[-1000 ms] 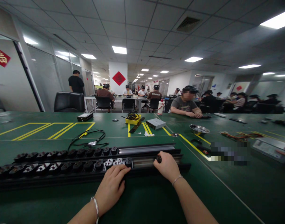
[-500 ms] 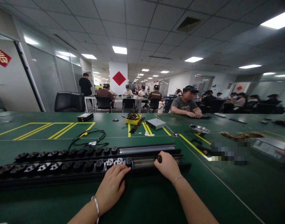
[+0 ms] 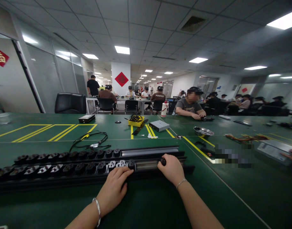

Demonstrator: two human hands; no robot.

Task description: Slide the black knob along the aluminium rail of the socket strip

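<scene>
Black sockets (image 3: 91, 168) line the left of the near rail (image 3: 147, 165) and far rail (image 3: 149, 153) on the tabletop (image 3: 150, 206); bare stretches at right leave both seemingly part-filled. The right hand (image 3: 172, 170) grasps a dark piece (image 3: 163, 161) above the near one; whether the left hand (image 3: 112, 192), against its edge, grips is unclear.

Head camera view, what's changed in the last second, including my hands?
The standing person in black has moved rightward. The hands of the seated person in a grey T-shirt have shifted slightly. Your hands visibly took hold of nothing and let go of nothing: your left hand stays at the long black rail, and your right hand keeps the small rounded black piece.
</scene>
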